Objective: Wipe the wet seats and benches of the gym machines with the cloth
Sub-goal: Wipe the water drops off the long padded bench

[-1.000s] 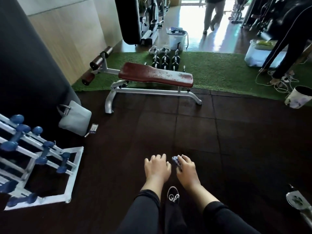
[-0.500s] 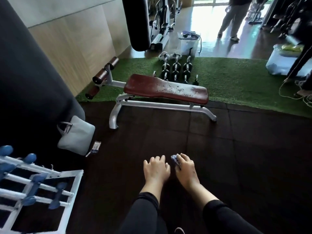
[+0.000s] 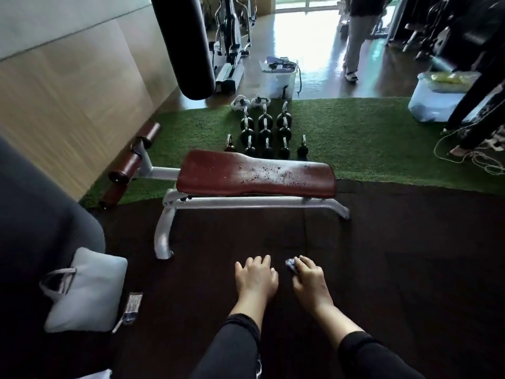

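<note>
A flat bench with a dark red pad (image 3: pixel 255 175) on a white metal frame stands ahead of me; water droplets cover the middle and right of its top. My right hand (image 3: pixel 310 280) is held out low in front of me and grips a small bunched blue-and-white cloth (image 3: pixel 291 266), which pokes out by the fingertips. Just left of it my left hand (image 3: pixel 255 277) hovers palm down with relaxed fingers, holding nothing. Both hands are well short of the bench, over the dark rubber floor.
Several black kettlebells (image 3: pixel 265 132) stand in rows on green turf behind the bench. A black punching bag (image 3: pixel 185 45) hangs at upper left. A grey bag (image 3: pixel 84 291) lies on the floor at left. People stand at the back and right, with cables (image 3: pixel 470 157) on the turf.
The view has moved forward and the bench is closer and more central. The blue dumbbell rack at the left has dropped out of view. Both hands keep the same pose.
</note>
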`<state>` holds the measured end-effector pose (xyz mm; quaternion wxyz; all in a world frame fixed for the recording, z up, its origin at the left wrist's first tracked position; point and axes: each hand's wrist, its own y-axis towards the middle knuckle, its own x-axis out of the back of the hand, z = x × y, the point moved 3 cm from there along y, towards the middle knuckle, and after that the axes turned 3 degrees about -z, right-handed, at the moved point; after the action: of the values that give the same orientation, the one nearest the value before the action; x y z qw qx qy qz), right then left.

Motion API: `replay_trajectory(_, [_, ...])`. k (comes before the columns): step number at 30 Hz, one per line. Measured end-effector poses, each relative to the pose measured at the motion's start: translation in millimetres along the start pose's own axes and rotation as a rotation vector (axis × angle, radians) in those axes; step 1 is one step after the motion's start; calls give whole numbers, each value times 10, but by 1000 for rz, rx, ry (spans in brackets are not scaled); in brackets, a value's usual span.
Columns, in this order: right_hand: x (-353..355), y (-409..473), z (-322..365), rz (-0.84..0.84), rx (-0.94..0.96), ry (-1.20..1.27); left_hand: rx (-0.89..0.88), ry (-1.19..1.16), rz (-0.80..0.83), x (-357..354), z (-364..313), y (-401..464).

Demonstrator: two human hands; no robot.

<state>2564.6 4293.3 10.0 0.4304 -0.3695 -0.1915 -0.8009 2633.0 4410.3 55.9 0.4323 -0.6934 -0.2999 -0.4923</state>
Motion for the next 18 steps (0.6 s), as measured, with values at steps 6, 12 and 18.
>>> replay_trajectory(6, [-143, 824, 99, -51, -113, 41, -79, 58, 35, 282, 44, 950])
replay_trajectory(12, [-157, 1616, -108, -65, -196, 40, -162, 59, 88, 367, -234, 1814])
replay_trajectory(18, [-170, 2752, -413, -44, -196, 36, -124, 32, 109, 494, -578, 2925])
